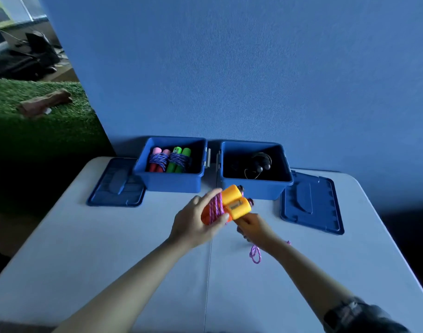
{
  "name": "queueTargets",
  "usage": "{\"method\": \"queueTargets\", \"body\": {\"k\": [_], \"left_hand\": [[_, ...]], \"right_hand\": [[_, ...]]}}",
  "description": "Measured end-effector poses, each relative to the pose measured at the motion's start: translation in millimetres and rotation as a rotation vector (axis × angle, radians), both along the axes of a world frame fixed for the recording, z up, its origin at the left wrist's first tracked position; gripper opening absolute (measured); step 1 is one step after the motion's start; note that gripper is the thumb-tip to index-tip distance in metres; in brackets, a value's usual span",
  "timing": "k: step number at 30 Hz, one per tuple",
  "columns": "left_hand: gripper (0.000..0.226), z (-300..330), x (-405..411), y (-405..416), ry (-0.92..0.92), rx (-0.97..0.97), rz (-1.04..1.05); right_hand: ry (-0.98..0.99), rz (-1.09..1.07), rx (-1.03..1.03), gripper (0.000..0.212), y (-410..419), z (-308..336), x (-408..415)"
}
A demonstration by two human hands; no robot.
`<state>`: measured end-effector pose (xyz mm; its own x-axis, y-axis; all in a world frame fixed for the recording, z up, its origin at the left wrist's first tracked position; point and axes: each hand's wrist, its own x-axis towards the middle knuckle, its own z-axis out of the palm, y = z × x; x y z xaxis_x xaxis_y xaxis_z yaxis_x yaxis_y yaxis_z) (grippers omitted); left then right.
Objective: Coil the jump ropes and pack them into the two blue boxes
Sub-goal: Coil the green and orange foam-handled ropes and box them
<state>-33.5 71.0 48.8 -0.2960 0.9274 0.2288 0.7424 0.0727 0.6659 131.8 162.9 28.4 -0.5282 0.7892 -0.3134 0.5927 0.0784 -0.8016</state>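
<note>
My left hand (196, 222) grips an orange-handled jump rope (232, 204) above the table, its pink-purple cord wound round the two handles. Just right of and below the handles, my right hand (254, 227) pinches the loose cord. The cord's tail (255, 254) trails onto the table beside my right wrist. Behind my hands stand two open blue boxes. The left box (172, 181) holds a pink-handled rope (158, 159) and a green-handled rope (179, 159), both wrapped. The right box (256, 189) holds a dark coiled rope (259, 163).
Two blue lids lie flat on the white table (109, 248): one lid (116, 183) left of the left box, the other lid (311, 200) right of the right box. A blue wall rises right behind the boxes. Green turf lies off the table's left.
</note>
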Motion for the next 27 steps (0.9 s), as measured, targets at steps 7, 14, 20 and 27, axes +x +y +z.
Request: {"method": "queueTargets", "body": {"k": [7, 14, 20, 27], "left_hand": [[0.059, 3.2, 3.1, 20.4, -0.056, 0.084, 0.296], [0.060, 5.1, -36.5, 36.7, -0.019, -0.047, 0.549], [0.066, -31.5, -31.2, 14.7, 0.217, -0.442, 0.114], [0.071, -48.2, 2.8, -17.1, 0.289, -0.404, -0.259]], "right_hand": [[0.118, -0.068, 0.086, 0.022, -24.1, 6.0, -8.9], [0.061, 0.021, 0.172, 0.020, -47.3, 12.8, 9.9], [-0.070, 0.188, 0.377, 0.022, -41.2, 40.8, 20.6], [-0.106, 0.248, 0.342, 0.019, -9.3, 45.8, 27.4]]}}
